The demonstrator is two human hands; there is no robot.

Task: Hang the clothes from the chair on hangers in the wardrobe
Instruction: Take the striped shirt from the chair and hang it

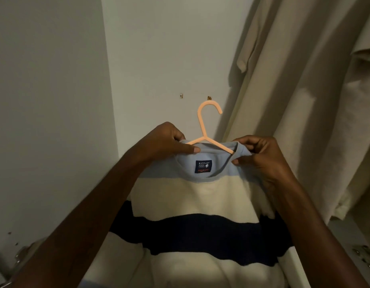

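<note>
I saw the wardrobe's left side panel (49,100) running up the left edge, and the pale back wall (169,59) beyond it, bare apart from two small fittings; that left open room in the middle above the hands. My left hand (169,140) pinched the left side of the sweater's collar, thumb over the cloth. The striped sweater (200,200), light blue at the top, then cream, then a dark navy band, hung between both hands in the lower middle, with a dark label inside the neck. The peach hanger (205,129) sat in the neck opening, its arms under the collar and its hook standing free above, touching nothing. My right hand (261,154) gripped the collar's right side, fingers curled on the cloth. Cream garments (304,100) hung just right of it, crowding that side down to the right edge.
</note>
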